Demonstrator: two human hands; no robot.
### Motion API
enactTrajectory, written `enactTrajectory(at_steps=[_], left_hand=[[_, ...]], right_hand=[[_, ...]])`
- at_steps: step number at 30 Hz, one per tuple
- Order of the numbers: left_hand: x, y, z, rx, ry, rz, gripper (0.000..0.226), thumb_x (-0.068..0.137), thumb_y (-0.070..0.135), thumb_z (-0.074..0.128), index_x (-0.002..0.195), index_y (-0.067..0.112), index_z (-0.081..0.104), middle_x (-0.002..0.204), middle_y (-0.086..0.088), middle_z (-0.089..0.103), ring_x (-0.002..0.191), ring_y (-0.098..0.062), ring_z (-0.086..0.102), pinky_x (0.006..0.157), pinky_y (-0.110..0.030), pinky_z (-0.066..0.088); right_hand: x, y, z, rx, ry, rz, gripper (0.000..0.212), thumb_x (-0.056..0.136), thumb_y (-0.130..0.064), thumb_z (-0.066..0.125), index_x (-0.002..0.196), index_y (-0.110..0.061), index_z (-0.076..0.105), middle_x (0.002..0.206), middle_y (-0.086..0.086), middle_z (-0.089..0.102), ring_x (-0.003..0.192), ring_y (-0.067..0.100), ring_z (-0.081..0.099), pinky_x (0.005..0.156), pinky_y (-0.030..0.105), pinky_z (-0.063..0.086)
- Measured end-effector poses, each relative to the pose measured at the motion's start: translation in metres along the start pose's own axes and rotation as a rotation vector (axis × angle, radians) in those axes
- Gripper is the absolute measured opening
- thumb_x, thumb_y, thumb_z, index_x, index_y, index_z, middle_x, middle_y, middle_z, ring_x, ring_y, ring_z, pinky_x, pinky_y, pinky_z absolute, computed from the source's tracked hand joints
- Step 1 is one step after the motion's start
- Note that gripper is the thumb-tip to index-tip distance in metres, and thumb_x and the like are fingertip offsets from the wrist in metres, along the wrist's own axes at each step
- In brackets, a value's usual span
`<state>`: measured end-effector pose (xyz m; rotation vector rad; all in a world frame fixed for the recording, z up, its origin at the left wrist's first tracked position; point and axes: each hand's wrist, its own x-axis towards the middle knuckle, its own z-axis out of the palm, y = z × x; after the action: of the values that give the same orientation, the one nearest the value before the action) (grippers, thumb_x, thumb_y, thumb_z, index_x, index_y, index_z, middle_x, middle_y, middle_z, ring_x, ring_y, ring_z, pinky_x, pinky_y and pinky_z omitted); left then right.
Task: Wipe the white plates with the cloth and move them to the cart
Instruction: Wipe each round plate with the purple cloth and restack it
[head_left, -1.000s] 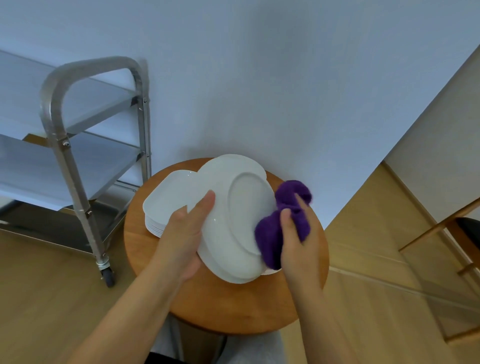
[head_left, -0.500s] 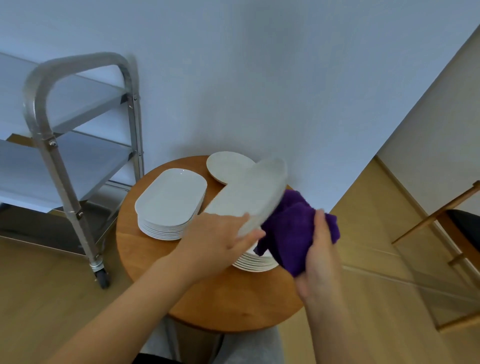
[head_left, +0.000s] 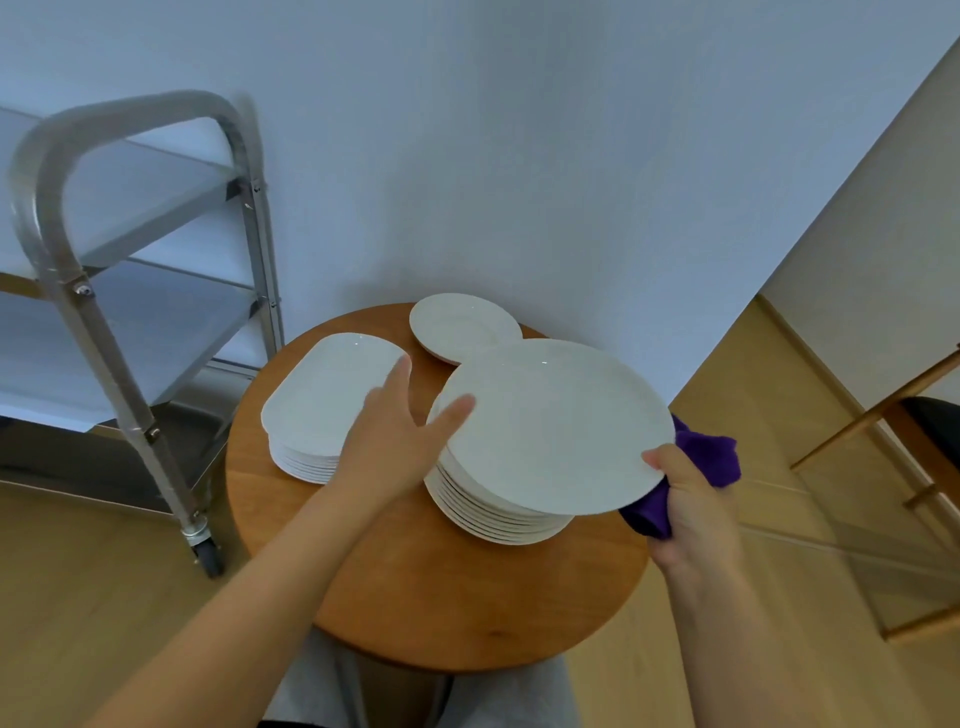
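Note:
My right hand grips the right rim of a large round white plate, thumb on top and the purple cloth bunched under the rim. The plate lies flat, face up, just above a stack of round white plates. My left hand is spread, fingers straight, with one fingertip at the plate's left rim. A stack of oblong white plates sits to the left, partly behind my left hand. One small round plate lies at the back of the table.
All plates are on a round wooden table against a pale wall. A steel cart with shelves and castors stands to the left of the table. A wooden chair frame is at the far right on the wood floor.
The plate went from tilted on edge, held by my left hand, to flat and face up. My right hand now grips its rim with the cloth; my left hand has let go and spread.

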<state>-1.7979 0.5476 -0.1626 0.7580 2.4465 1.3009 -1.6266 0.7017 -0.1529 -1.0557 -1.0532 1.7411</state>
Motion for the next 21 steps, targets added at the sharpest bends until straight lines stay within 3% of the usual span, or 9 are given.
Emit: enactTrajectory(at_steps=[2, 4, 8, 11, 13, 16, 19, 21], left_hand=[[0.008, -0.003, 0.005, -0.205, -0.21, -0.194, 0.057, 0.089, 0.05, 0.053, 0.135, 0.018, 0.044, 0.113, 0.004, 0.063, 0.088, -0.012, 0.069, 0.071, -0.026, 0.057], [0.014, -0.006, 0.014, -0.301, -0.275, -0.224, 0.033, 0.096, 0.031, 0.051, 0.123, 0.013, 0.054, 0.096, 0.004, 0.064, 0.064, -0.01, 0.069, 0.049, -0.015, 0.051], [0.025, -0.013, 0.025, -0.259, -0.135, -0.221, 0.024, 0.098, 0.019, 0.045, 0.119, 0.011, 0.054, 0.104, -0.005, 0.063, 0.068, -0.015, 0.063, 0.043, -0.013, 0.048], [0.032, -0.017, 0.031, -0.117, -0.014, -0.16, 0.022, 0.098, 0.019, 0.042, 0.113, 0.011, 0.055, 0.084, 0.001, 0.059, 0.057, -0.011, 0.059, 0.038, -0.008, 0.041], [0.037, -0.021, 0.034, -0.085, 0.01, -0.14, 0.022, 0.098, 0.018, 0.041, 0.11, 0.011, 0.057, 0.08, 0.002, 0.059, 0.056, -0.011, 0.059, 0.041, -0.01, 0.041], [0.045, -0.023, 0.039, -0.042, 0.015, -0.144, 0.024, 0.098, 0.019, 0.04, 0.113, 0.009, 0.056, 0.09, -0.004, 0.06, 0.065, -0.015, 0.061, 0.055, -0.019, 0.049], [0.051, -0.025, 0.043, 0.006, -0.016, -0.157, 0.029, 0.099, 0.019, 0.037, 0.123, 0.011, 0.05, 0.085, -0.001, 0.058, 0.059, -0.015, 0.061, 0.044, -0.016, 0.046], [0.054, -0.027, 0.044, 0.047, -0.03, -0.143, 0.037, 0.099, 0.019, 0.036, 0.135, 0.013, 0.041, 0.095, -0.003, 0.06, 0.06, -0.016, 0.061, 0.04, -0.014, 0.043]], right_hand=[[0.007, 0.003, -0.004, -0.014, -0.007, 0.015, 0.027, 0.076, 0.005, 0.063, 0.091, -0.017, 0.06, 0.088, 0.005, 0.068, 0.08, 0.022, 0.066, 0.064, 0.037, 0.055], [0.012, 0.01, -0.004, -0.039, 0.004, 0.009, 0.027, 0.076, 0.004, 0.064, 0.093, -0.017, 0.061, 0.091, 0.006, 0.068, 0.082, 0.023, 0.066, 0.066, 0.038, 0.055], [0.018, 0.024, -0.002, -0.147, 0.083, -0.102, 0.03, 0.075, -0.005, 0.072, 0.09, -0.028, 0.06, 0.087, -0.002, 0.069, 0.077, 0.014, 0.067, 0.057, 0.03, 0.054], [0.022, 0.031, 0.003, -0.179, 0.11, -0.144, 0.034, 0.074, -0.012, 0.075, 0.085, -0.036, 0.054, 0.079, -0.015, 0.064, 0.074, 0.008, 0.063, 0.054, 0.022, 0.049], [0.026, 0.037, 0.005, -0.234, 0.114, -0.166, 0.035, 0.073, -0.013, 0.075, 0.086, -0.038, 0.054, 0.084, -0.015, 0.063, 0.079, 0.009, 0.063, 0.06, 0.025, 0.05], [0.027, 0.047, 0.005, -0.414, 0.101, -0.273, 0.037, 0.07, -0.022, 0.073, 0.088, -0.047, 0.054, 0.088, -0.014, 0.064, 0.083, 0.013, 0.063, 0.065, 0.034, 0.055], [0.026, 0.051, 0.006, -0.621, 0.046, -0.453, 0.036, 0.066, -0.027, 0.068, 0.08, -0.057, 0.052, 0.078, -0.014, 0.06, 0.071, 0.014, 0.06, 0.057, 0.038, 0.055], [0.028, 0.053, 0.007, -0.687, 0.029, -0.56, 0.032, 0.068, -0.025, 0.066, 0.078, -0.052, 0.052, 0.075, -0.012, 0.057, 0.068, 0.014, 0.057, 0.056, 0.039, 0.053]])
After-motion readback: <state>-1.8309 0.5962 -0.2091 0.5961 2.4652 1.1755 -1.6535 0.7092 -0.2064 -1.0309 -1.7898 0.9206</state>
